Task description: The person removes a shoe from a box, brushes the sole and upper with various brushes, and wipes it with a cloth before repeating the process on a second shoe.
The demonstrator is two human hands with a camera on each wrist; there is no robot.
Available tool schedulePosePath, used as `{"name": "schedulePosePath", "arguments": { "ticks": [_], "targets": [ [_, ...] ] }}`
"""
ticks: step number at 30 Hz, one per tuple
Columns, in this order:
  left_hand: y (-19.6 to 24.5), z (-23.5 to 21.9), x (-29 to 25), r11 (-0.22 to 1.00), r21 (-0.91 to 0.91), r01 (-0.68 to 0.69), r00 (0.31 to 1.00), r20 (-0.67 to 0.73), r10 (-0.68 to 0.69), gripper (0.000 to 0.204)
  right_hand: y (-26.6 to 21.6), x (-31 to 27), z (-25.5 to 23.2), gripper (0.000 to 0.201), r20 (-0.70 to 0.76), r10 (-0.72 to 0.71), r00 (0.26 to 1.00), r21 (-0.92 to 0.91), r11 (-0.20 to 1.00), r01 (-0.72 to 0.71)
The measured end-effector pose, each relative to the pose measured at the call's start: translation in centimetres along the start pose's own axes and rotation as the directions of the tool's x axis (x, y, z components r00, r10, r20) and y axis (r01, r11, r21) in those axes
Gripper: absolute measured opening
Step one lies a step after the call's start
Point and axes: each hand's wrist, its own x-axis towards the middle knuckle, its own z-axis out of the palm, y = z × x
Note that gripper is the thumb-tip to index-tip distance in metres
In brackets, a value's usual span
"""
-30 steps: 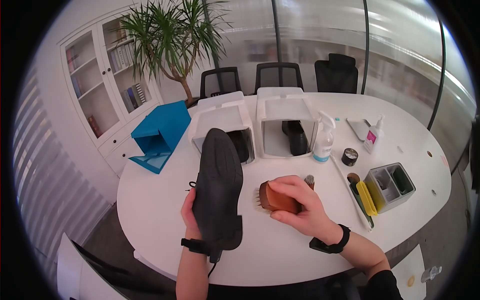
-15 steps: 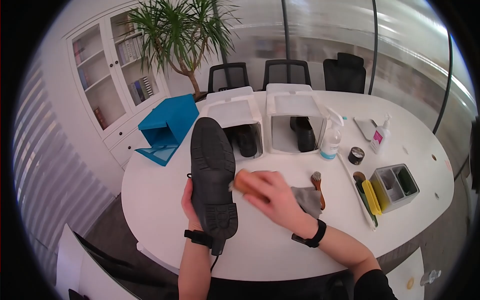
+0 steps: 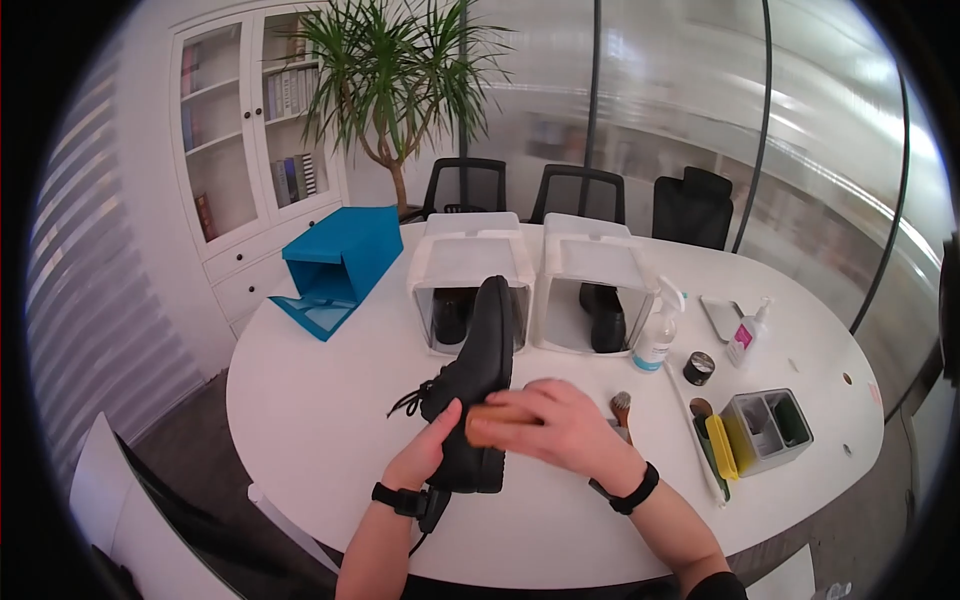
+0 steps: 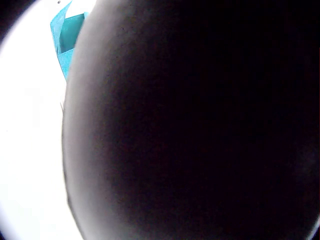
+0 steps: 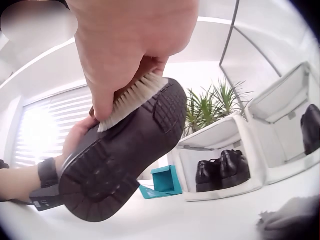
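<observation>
In the head view my left hand holds a black lace-up shoe above the table, toe pointing away and laces at the left. My right hand grips a wooden shoe brush against the shoe's side near the heel. The right wrist view shows the pale bristles pressed along the upper just above the treaded sole. Part of the left hand shows behind the shoe there. A dark, close surface fills most of the left wrist view.
Two white shoe boxes with open fronts hold black shoes. A teal box stands at left. To the right are a spray bottle, round jar, small brush, pump bottle and divided caddy; a grey cloth lies nearby.
The shoe has turned from sole facing the head camera to side-on. My right hand has brought the brush leftward from beside the shoe onto its side. The head view has also shifted.
</observation>
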Motion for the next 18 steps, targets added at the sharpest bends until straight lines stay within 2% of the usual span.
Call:
{"name": "schedulePosePath", "arguments": {
  "ticks": [1,3,4,5,7,8,9,11,13,15,17,18],
  "targets": [
    [-0.2,0.1,0.1,0.996,0.086,-0.005,1.000,-0.024,0.007,0.066,0.4,0.0,-0.4,0.043,0.004,0.006,1.000,-0.012,1.000,-0.006],
    [-0.7,0.2,0.5,0.968,0.252,-0.010,0.997,-0.074,0.030,0.072,1.5,-0.1,-1.2,0.046,-0.097,0.075,0.992,-0.173,0.981,-0.091],
    [-0.5,0.2,0.4,0.890,0.456,0.007,0.991,-0.119,0.053,0.078,1.8,-0.3,-1.2,0.049,-0.134,0.109,0.985,-0.183,0.974,-0.132],
    [-0.3,0.3,0.2,0.892,0.452,0.011,0.992,-0.115,0.046,0.078,1.8,-0.3,-1.4,0.049,-0.131,0.115,0.985,-0.186,0.973,-0.138],
    [0.4,1.2,-0.4,0.576,0.813,0.090,0.979,-0.178,0.099,0.070,1.8,-0.1,-1.9,0.051,-0.229,0.155,0.961,-0.224,0.952,-0.207],
    [1.3,2.5,-1.0,0.513,0.858,-0.003,0.986,-0.082,0.143,0.069,2.2,-0.3,-2.1,0.053,-0.237,0.182,0.954,-0.206,0.951,-0.232],
    [1.3,2.9,-1.3,0.513,0.859,-0.003,0.989,-0.075,0.131,0.069,2.3,-0.4,-2.3,0.053,-0.239,0.194,0.951,-0.210,0.946,-0.245],
    [1.2,3.3,-1.2,0.418,0.909,-0.016,0.992,-0.038,0.120,0.063,2.5,-0.3,-2.6,0.051,-0.336,0.314,0.888,-0.044,0.937,-0.348],
    [0.9,3.1,-0.9,0.429,0.902,-0.056,0.995,0.016,0.096,0.062,2.8,-0.4,-3.1,0.052,-0.335,0.352,0.874,-0.008,0.927,-0.376],
    [0.6,2.9,-0.8,0.434,0.896,-0.090,0.995,0.063,0.076,0.060,3.0,-0.3,-3.3,0.052,-0.388,0.402,0.829,0.017,0.903,-0.430],
    [-0.1,3.3,-0.6,0.270,0.904,-0.333,0.936,0.280,0.216,0.060,3.1,-0.2,-4.1,0.050,-0.394,0.436,0.809,0.021,0.885,-0.466],
    [-0.8,3.9,-0.5,0.150,0.904,-0.401,0.882,0.336,0.332,0.047,3.2,-0.2,-4.5,0.049,-0.400,0.472,0.786,0.021,0.862,-0.507]
  ]
}}
